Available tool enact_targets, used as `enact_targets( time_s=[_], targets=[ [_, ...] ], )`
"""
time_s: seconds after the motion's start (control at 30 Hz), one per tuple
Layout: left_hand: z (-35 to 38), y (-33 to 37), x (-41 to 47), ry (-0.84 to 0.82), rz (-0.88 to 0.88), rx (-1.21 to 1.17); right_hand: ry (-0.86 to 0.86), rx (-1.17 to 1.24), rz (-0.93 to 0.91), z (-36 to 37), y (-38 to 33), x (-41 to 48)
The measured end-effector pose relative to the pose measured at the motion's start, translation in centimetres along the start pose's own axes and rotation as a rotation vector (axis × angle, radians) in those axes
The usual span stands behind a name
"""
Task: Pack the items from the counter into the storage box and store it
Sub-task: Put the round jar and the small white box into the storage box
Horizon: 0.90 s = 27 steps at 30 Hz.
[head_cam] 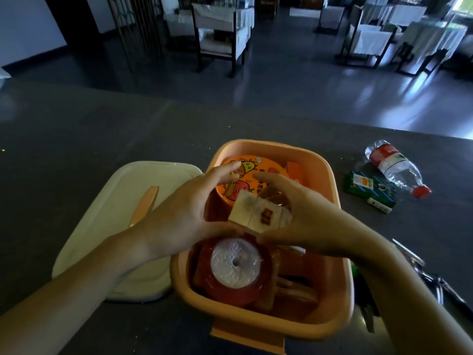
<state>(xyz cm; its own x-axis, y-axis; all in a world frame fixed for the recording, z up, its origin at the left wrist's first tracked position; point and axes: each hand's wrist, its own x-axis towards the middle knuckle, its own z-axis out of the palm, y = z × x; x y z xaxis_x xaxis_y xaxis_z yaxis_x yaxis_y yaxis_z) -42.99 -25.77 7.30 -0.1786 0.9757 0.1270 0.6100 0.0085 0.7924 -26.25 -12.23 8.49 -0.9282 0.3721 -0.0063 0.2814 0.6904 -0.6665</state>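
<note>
Both hands hold one small white packet point(258, 213) between them: the left hand point(186, 213) pinches its left end, thumb underneath and fingers curled over the top, and the right hand point(294, 213) grips its right end in the same way. The packet has a red mark on its face and is tilted, and it sits in the air just above the middle of the orange box point(340, 252), inside the line of its rim. Whether it touches anything under it cannot be told.

The box stands open on the dark counter point(76, 129). At its far end lies a round orange tub point(245, 172) with cartoon pictures on its lid, partly hidden by the fingers. Beside that tub, against the far right wall of the box, is an orange block point(297, 171). At the near end of the box, just under the packet, lies a roll of white paper in red wrapping point(235, 265), its end facing up. To the right of the roll are brownish packs point(297, 288), too dim to make out.

Left of the box, touching its side, the pale lid point(122, 201) lies flat with an orange clasp point(144, 204) on top. Right of the box and well apart from it lie a green carton point(368, 192) and a clear plastic bottle point(396, 167) with a red cap, on its side. Near the box's right near corner lie dark metal things point(432, 280), blurred.
</note>
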Motion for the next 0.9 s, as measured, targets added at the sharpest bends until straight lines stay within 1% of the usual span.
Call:
enact_targets(
  time_s=[0.13,0.23,0.3,0.43,0.47,0.53,0.63,0.77,0.9],
  targets=[
    [-0.2,-0.9,-0.2,-0.043,-0.058,-0.034,-0.037,0.019,-0.014,1.0,0.3,0.4],
    [-0.5,-1.9,-0.4,0.002,-0.077,0.015,-0.045,-0.066,-0.01,1.0,1.0,0.4],
    [-0.7,-2.4,-0.6,0.02,-0.099,0.006,-0.031,-0.104,0.008,0.9,1.5,0.1],
    [-0.8,-3.1,-0.9,0.012,-0.145,-0.015,-0.043,-0.013,0.055,0.4,2.1,-0.7],
    [-0.8,-3.2,-0.9,0.007,-0.137,0.011,-0.047,0.006,0.066,0.4,2.2,-0.8],
    [-0.8,-3.4,-0.9,0.021,-0.07,0.144,-0.053,0.018,0.08,0.3,2.2,-0.7],
    [-1.1,-3.3,-0.8,0.055,0.014,0.29,-0.054,-0.013,0.077,0.8,2.1,-0.2],
    [-1.1,-3.4,-0.4,0.059,0.024,0.329,0.01,-0.101,0.037,1.8,2.0,0.6],
    [-0.8,-3.4,-0.3,0.086,0.052,0.323,0.088,-0.105,0.016,2.2,2.2,0.5]
  ],
)
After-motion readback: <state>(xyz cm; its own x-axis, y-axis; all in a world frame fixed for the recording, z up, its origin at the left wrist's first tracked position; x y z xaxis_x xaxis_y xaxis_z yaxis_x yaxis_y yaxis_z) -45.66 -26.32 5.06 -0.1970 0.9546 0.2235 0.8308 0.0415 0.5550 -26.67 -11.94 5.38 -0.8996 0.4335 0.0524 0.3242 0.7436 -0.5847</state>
